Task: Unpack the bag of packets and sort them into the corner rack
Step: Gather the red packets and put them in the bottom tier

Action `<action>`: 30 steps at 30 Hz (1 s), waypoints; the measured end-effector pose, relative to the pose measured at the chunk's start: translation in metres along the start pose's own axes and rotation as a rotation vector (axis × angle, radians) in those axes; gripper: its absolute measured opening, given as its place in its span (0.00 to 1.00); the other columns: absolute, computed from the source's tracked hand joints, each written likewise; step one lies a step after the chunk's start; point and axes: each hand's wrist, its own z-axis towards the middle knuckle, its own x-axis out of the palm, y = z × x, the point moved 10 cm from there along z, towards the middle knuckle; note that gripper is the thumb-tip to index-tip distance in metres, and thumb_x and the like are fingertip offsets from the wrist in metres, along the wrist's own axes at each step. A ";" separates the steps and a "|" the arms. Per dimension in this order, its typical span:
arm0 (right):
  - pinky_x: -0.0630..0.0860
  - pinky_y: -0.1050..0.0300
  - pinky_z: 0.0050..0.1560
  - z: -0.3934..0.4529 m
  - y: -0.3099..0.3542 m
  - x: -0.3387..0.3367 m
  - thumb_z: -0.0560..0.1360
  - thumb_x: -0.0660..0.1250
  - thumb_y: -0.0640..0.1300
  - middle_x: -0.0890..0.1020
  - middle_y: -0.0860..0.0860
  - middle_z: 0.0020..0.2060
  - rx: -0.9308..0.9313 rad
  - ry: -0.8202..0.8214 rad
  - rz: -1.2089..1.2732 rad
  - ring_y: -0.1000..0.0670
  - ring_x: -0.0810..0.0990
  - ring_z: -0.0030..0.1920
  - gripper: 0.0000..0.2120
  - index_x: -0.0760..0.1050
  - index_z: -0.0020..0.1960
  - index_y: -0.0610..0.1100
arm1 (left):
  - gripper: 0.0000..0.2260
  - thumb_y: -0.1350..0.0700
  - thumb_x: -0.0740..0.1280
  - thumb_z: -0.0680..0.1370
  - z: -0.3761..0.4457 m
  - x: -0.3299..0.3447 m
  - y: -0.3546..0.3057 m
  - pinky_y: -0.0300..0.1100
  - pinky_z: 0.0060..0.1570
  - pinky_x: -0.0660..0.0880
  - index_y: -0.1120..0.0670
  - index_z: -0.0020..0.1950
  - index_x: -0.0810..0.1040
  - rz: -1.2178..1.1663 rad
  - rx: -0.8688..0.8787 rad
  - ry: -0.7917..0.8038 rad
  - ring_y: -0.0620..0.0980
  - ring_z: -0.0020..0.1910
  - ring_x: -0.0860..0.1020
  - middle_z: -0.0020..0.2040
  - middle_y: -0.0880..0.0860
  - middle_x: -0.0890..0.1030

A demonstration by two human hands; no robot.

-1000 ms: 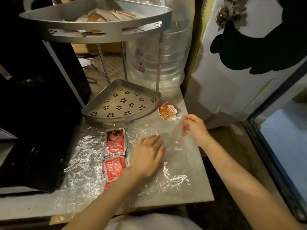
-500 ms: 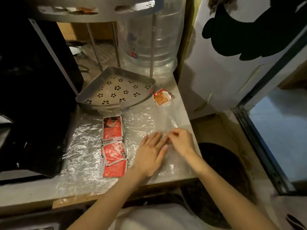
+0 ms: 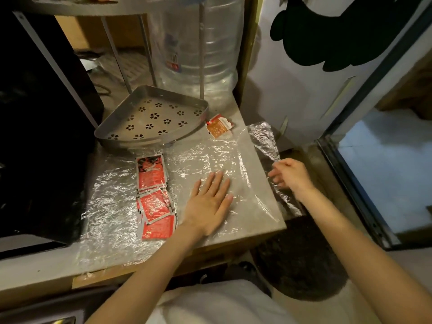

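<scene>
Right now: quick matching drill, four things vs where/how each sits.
1. left hand
2. right hand
3. red packets
4. orange packet

a. alone, right of the rack's bottom tray
b. flat on the plastic bag
c. at the bag's edge past the table side
d. in a row left of the flat hand

Pairs: 1-b, 2-c, 3-d, 4-a

Dim, warm indoor light falls from above, and glare sparkles across the crinkled clear plastic bag [image 3: 210, 157] on the counter. The black appliance [image 3: 39, 136] at left sinks into shadow, the lower-right floor glows brighter, and wide-angle distortion bends the edges
</scene>
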 end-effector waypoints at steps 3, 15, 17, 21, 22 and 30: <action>0.69 0.59 0.34 0.017 -0.001 -0.016 0.77 0.62 0.40 0.78 0.48 0.32 -0.041 0.007 -0.114 0.52 0.72 0.30 0.06 0.76 0.47 0.40 | 0.26 0.39 0.34 0.76 -0.001 0.005 0.001 0.50 0.73 0.35 0.44 0.73 0.38 0.015 -0.001 0.004 0.46 0.74 0.35 0.75 0.46 0.38; 0.72 0.47 0.61 0.011 0.025 -0.005 0.75 0.63 0.44 0.77 0.43 0.60 -0.190 -0.100 -0.639 0.41 0.72 0.62 0.21 0.67 0.66 0.41 | 0.25 0.40 0.41 0.78 0.005 0.006 0.000 0.48 0.72 0.34 0.44 0.74 0.43 -0.092 -0.032 0.140 0.43 0.74 0.37 0.76 0.45 0.41; 0.68 0.47 0.64 0.000 0.056 0.015 0.76 0.63 0.44 0.73 0.43 0.65 -0.344 -0.071 -0.709 0.42 0.68 0.66 0.22 0.65 0.68 0.42 | 0.23 0.43 0.44 0.80 0.009 -0.001 0.001 0.47 0.72 0.36 0.46 0.74 0.50 -0.234 -0.063 0.167 0.44 0.75 0.42 0.77 0.46 0.46; 0.67 0.49 0.64 -0.015 0.087 0.067 0.76 0.62 0.44 0.71 0.46 0.66 -0.483 0.094 -0.733 0.45 0.67 0.67 0.21 0.65 0.68 0.44 | 0.19 0.50 0.53 0.81 0.012 -0.046 0.011 0.37 0.67 0.55 0.53 0.70 0.66 -0.595 -0.154 -0.038 0.48 0.72 0.63 0.73 0.51 0.65; 0.67 0.49 0.64 -0.019 0.093 0.079 0.76 0.62 0.44 0.71 0.46 0.66 -0.511 0.134 -0.728 0.46 0.66 0.67 0.20 0.66 0.68 0.45 | 0.17 0.52 0.54 0.81 0.009 -0.059 0.016 0.35 0.64 0.59 0.55 0.68 0.70 -0.662 -0.180 -0.112 0.48 0.69 0.67 0.70 0.53 0.70; 0.70 0.51 0.64 -0.049 0.135 0.172 0.72 0.67 0.41 0.72 0.47 0.66 -0.708 0.513 -0.651 0.46 0.71 0.65 0.26 0.66 0.68 0.44 | 0.16 0.55 0.60 0.78 -0.044 -0.139 0.078 0.43 0.60 0.70 0.54 0.65 0.71 -0.705 -0.386 -0.552 0.47 0.59 0.74 0.61 0.51 0.76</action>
